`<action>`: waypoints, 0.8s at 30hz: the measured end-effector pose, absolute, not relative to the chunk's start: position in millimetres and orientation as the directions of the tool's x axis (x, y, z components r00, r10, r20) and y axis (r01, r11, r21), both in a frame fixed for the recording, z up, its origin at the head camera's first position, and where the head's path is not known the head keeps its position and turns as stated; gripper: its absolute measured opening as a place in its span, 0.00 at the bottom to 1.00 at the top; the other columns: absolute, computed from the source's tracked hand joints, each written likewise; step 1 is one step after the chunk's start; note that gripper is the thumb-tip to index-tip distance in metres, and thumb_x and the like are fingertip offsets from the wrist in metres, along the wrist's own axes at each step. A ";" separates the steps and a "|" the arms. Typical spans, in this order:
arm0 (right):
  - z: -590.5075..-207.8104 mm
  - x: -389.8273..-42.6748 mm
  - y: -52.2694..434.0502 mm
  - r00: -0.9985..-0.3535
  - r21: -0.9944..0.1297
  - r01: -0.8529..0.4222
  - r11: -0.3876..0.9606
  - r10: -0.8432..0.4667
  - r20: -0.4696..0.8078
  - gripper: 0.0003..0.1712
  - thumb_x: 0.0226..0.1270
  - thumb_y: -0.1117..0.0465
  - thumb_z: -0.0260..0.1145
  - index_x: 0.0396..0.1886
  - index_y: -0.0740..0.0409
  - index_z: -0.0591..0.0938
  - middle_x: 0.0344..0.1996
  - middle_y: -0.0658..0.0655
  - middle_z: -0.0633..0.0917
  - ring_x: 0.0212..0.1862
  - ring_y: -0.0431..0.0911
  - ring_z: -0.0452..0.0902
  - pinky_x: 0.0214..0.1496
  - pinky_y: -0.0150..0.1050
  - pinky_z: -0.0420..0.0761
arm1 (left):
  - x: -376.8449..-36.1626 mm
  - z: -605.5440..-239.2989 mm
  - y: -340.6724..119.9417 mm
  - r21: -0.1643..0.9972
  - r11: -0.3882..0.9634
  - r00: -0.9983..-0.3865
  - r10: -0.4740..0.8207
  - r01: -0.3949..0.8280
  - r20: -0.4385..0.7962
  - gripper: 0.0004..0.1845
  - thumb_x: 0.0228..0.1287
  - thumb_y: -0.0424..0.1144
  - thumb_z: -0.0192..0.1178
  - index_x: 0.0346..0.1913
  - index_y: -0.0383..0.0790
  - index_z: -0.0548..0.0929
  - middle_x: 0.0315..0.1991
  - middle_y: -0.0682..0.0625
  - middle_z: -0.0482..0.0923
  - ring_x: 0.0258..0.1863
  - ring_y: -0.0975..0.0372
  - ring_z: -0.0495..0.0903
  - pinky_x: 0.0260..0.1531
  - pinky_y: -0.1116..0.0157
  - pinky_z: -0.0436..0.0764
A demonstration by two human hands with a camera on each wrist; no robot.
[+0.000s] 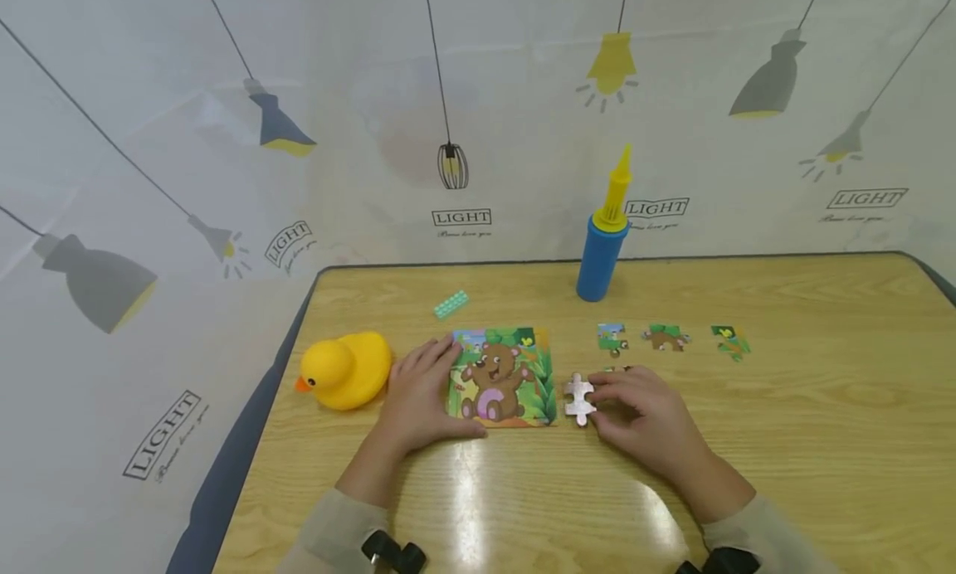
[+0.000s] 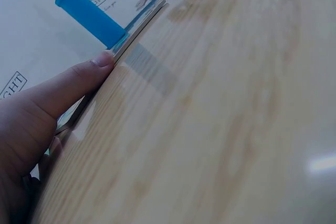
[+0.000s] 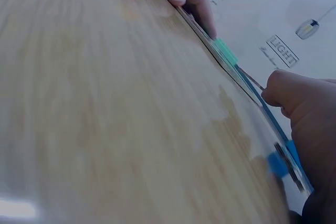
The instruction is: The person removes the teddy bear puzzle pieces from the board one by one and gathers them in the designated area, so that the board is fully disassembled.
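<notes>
A bear jigsaw, mostly put together, lies flat on the wooden table. My left hand rests on its left edge with straight fingers; in the left wrist view the thumb lies along the puzzle's rim. Just right of the puzzle, my right hand pinches a pale, face-down puzzle piece between thumb and curled fingers. The piece lies flat on the table. Another piece peeks out behind that hand.
Three loose pieces lie in a row beyond my right hand. A blue and yellow pump stands at the back. A yellow rubber duck sits at the left, with a green brick behind it.
</notes>
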State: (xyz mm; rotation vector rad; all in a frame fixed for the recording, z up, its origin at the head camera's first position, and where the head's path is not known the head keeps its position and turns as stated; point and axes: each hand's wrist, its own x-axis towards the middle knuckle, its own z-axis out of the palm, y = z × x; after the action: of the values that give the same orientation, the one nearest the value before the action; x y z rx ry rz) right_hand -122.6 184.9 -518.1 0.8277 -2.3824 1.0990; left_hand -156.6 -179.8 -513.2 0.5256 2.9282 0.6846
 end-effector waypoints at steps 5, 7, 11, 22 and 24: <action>-518.6 -119.5 204.9 -0.757 -0.541 -0.640 0.546 -0.327 0.565 0.13 0.50 0.67 0.81 0.37 0.52 0.92 0.50 0.55 0.92 0.51 0.51 0.85 0.60 0.24 0.73 | -157.4 -513.1 -179.8 0.441 0.844 -0.938 0.346 0.305 -0.013 0.75 0.34 0.87 0.70 0.85 0.47 0.63 0.86 0.54 0.51 0.84 0.50 0.52 0.78 0.41 0.50; -519.6 -119.0 213.8 -0.746 -0.529 -0.648 0.548 -0.315 0.587 0.14 0.49 0.68 0.82 0.37 0.53 0.92 0.49 0.55 0.92 0.50 0.51 0.85 0.59 0.23 0.73 | -157.5 -513.1 -179.7 0.443 0.843 -0.938 0.347 0.305 -0.015 0.75 0.34 0.87 0.71 0.85 0.47 0.63 0.87 0.54 0.51 0.84 0.50 0.52 0.78 0.41 0.50; -522.3 -117.9 236.1 -0.710 -0.494 -0.671 0.552 -0.286 0.644 0.15 0.46 0.70 0.81 0.37 0.53 0.93 0.48 0.58 0.92 0.47 0.51 0.86 0.56 0.21 0.74 | -157.7 -513.3 -179.0 0.442 0.842 -0.935 0.353 0.310 -0.018 0.75 0.35 0.86 0.71 0.85 0.47 0.63 0.87 0.54 0.51 0.84 0.50 0.51 0.78 0.40 0.51; -521.3 -113.3 290.0 -0.786 -0.478 -0.551 0.684 -0.233 0.573 0.14 0.50 0.71 0.80 0.38 0.55 0.93 0.50 0.60 0.92 0.49 0.48 0.83 0.61 0.20 0.69 | -156.6 -512.6 -179.4 0.446 0.840 -0.936 0.351 0.310 -0.012 0.75 0.35 0.86 0.71 0.85 0.47 0.62 0.87 0.53 0.51 0.84 0.50 0.51 0.78 0.39 0.50; -520.5 -113.9 291.6 -0.785 -0.462 -0.560 0.688 -0.260 0.562 0.17 0.49 0.73 0.81 0.40 0.56 0.92 0.51 0.60 0.91 0.50 0.49 0.83 0.63 0.20 0.68 | -156.1 -512.3 -179.3 0.448 0.839 -0.936 0.352 0.310 -0.012 0.75 0.35 0.86 0.71 0.85 0.47 0.62 0.87 0.53 0.52 0.84 0.50 0.51 0.78 0.39 0.50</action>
State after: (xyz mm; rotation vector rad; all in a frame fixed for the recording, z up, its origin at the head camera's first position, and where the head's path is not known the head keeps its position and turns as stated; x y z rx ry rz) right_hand -113.9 291.6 -520.5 0.6336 -2.4404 0.8811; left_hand -156.1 -179.3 -512.3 0.5267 2.9224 0.6881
